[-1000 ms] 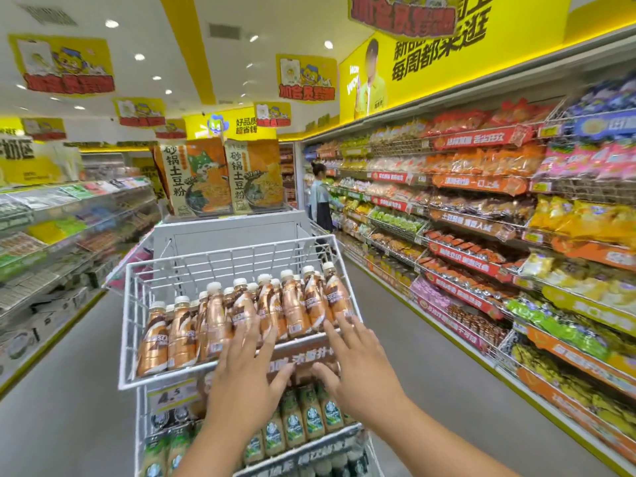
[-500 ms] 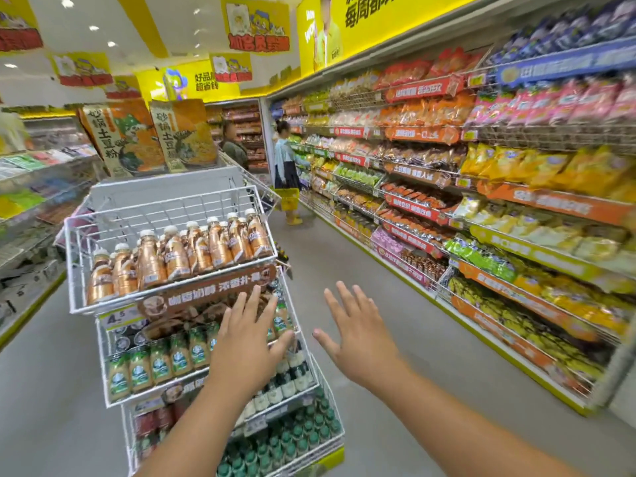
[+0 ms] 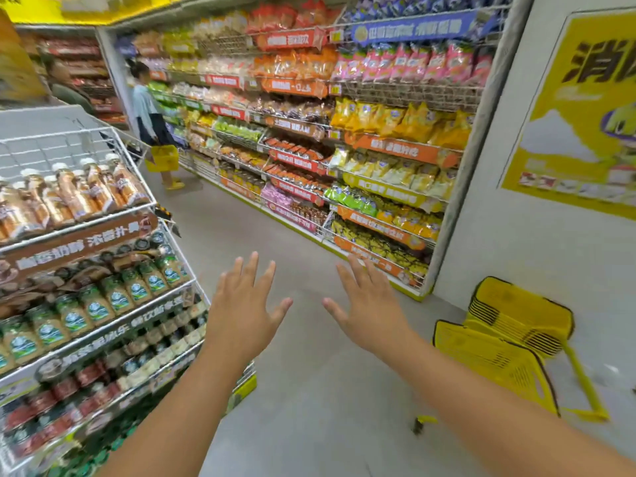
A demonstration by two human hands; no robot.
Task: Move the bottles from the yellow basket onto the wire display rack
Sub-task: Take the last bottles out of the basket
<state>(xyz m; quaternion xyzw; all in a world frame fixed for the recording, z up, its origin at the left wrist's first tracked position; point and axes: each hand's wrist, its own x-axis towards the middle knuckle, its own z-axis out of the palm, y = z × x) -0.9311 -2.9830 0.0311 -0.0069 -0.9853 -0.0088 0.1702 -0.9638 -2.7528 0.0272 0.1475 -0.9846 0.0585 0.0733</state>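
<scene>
Brown bottles [image 3: 86,191] fill the wire display rack [image 3: 103,215]; both hands' fingers [image 3: 253,270] spread wide, empty, near the yellow basket [image 3: 509,339].

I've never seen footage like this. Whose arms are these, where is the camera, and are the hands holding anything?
There is no machine here: a person wears a wide-angle camera on the head, looking forward and down, so you see their own two arms. The left hand and right hand are spread in the air over the shop floor, fingers straight, holding nothing. On the left stands the wire display rack, its top tier filled with brown bottles and green-labelled ones below. On the right, against the wall, sit yellow baskets; I cannot see what is inside. A shopper stands further down the aisle.
</scene>
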